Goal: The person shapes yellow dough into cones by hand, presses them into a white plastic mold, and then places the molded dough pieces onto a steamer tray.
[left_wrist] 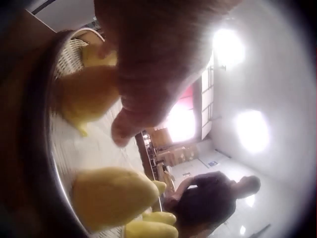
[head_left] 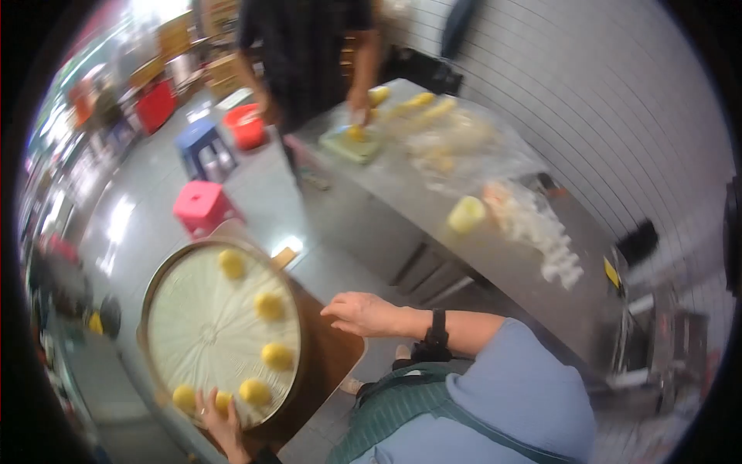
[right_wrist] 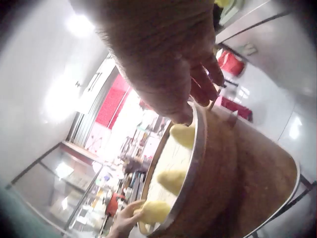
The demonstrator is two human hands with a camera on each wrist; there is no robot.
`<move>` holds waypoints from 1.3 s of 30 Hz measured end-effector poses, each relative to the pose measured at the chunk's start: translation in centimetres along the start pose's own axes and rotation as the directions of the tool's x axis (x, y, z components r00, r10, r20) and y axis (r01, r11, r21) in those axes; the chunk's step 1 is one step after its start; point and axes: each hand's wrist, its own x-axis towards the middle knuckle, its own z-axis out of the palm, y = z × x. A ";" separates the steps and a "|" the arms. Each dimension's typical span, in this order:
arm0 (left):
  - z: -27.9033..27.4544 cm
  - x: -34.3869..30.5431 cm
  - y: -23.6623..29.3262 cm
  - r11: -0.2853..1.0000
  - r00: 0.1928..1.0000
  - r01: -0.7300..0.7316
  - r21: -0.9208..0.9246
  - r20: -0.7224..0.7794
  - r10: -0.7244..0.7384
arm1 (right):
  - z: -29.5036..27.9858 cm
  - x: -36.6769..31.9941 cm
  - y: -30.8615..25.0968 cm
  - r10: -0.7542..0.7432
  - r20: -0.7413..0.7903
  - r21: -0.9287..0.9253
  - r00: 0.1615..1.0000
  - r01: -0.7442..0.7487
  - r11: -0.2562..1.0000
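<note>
A round steamer basket (head_left: 209,332) with a pale liner and a metal rim holds several yellow cone-shaped dough pieces (head_left: 277,356) around its edge. My left hand (head_left: 222,428) is at the near edge, fingers and thumb around one yellow dough piece (head_left: 223,401). Two more lie close on either side. In the left wrist view, the thumb (left_wrist: 124,126) hangs beside a dough piece (left_wrist: 91,94). My right hand (head_left: 359,313) holds nothing; its fingers bend loosely beside the basket's right side. In the right wrist view, that hand (right_wrist: 158,64) overlaps the rim.
The basket stands on a brown board (head_left: 336,340). A metal worktable (head_left: 363,182) carries plastic-covered yellow dough, a pale green cup (head_left: 467,215) and a white pile. Another person (head_left: 305,62) works at its far end. Pink (head_left: 202,209) and blue stools (head_left: 199,139) stand on the floor.
</note>
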 end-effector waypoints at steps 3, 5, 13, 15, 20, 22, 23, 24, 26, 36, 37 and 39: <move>-1.5 1.5 4.1 0.983 0.999 0.043 0.180 -0.005 -0.043 | -2.7 -4.6 4.1 0.203 -0.196 -0.001 0.959 -0.207 0.978; -0.4 3.1 6.8 0.995 0.997 -0.038 0.097 -0.068 0.045 | -4.9 -7.6 6.7 0.382 -0.358 0.061 0.852 -0.387 0.920; 9.7 7.8 31.3 0.757 0.896 -0.290 -0.586 0.112 0.430 | -13.7 -20.2 20.5 0.708 -0.642 0.454 0.294 -0.599 0.660; 14.0 9.3 36.7 0.781 0.847 -0.196 -0.593 0.299 0.440 | -15.0 -21.5 26.2 0.717 -0.615 0.505 0.327 -0.535 0.677; 25.4 13.5 50.5 0.706 0.694 -0.565 -0.427 0.217 0.687 | -18.7 -19.5 35.8 0.810 -0.470 0.580 0.349 -0.570 0.582; 28.9 15.3 54.5 0.663 0.624 -0.628 -0.407 0.247 0.742 | -21.4 -17.8 36.1 0.902 -0.255 0.741 0.348 -0.529 0.413; 30.0 16.2 56.2 0.670 0.630 -0.625 -0.400 0.248 0.736 | -22.8 -16.9 36.4 0.939 -0.030 0.837 0.343 -0.504 0.211; 31.0 16.9 57.6 0.719 0.612 -0.576 -0.389 0.378 0.695 | -23.5 -15.9 38.0 0.937 -0.024 0.834 0.349 -0.510 0.211; 32.1 17.9 59.5 0.773 0.588 -0.520 -0.365 0.504 0.633 | -24.4 -13.7 41.6 0.876 0.206 0.772 0.436 -0.623 0.128; 35.3 24.5 61.3 0.739 0.752 -0.499 -0.453 0.197 0.629 | -30.8 -8.0 41.8 0.698 -0.204 0.822 0.686 -0.267 0.503; 35.7 24.5 61.0 0.746 0.751 -0.502 -0.438 0.207 0.627 | -30.5 -8.1 41.3 0.732 -0.189 0.543 0.655 -0.551 0.633; 35.6 24.0 60.6 0.765 0.755 -0.459 -0.452 0.255 0.604 | -29.2 -7.8 41.0 0.759 -0.198 0.163 0.620 -0.743 0.649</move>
